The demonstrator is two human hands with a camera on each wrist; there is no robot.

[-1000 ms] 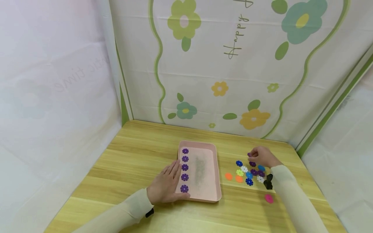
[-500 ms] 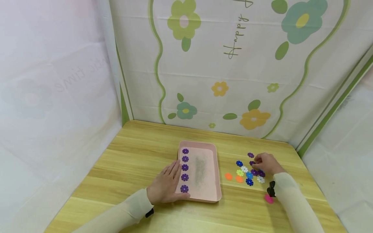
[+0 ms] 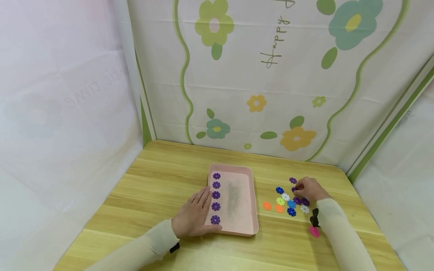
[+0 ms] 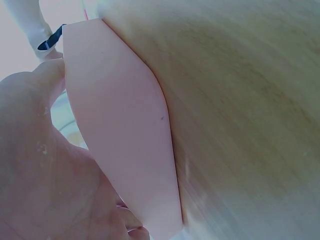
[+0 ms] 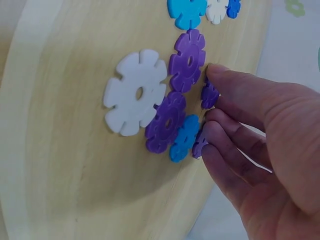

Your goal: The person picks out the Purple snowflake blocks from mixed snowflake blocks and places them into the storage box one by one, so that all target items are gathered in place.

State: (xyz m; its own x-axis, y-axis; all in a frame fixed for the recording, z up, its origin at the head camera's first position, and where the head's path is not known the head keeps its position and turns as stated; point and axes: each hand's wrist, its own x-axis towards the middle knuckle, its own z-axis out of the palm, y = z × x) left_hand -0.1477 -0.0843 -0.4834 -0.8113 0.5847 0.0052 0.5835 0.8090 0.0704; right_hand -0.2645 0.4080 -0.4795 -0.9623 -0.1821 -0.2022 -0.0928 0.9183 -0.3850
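Note:
My left hand (image 3: pixel 191 217) lies with fingers straight along the left rim of a pink tray (image 3: pixel 255 210), thumb by its near corner. In the left wrist view the palm sits against the tray's outer wall (image 4: pixel 120 115). Inside, several purple snowflake discs form a column along the left side, such as the bottom disc (image 3: pixel 215 219). On the right, my right hand (image 3: pixel 310 189) pinches a small purple snowflake disc (image 5: pixel 210 93) between thumb and fingers, low over the table. Close by lie a white disc (image 5: pixel 135 92), two purple discs and a light blue disc (image 5: pixel 185 138).
Loose discs spread right of the tray: orange (image 3: pixel 267 206), yellow-green (image 3: pixel 280 201), dark blue (image 3: pixel 291 212) and a pink one (image 3: pixel 314 231) near the right sleeve. Another purple disc (image 3: pixel 293 180) lies just beyond the fingertips. Printed cloth walls (image 3: pixel 237 75) enclose the wooden table (image 3: pixel 162 173).
My right hand has left the farthest purple disc, which now lies apart, and moved slightly nearer and right to another purple disc. The left hand and the tray stay put.

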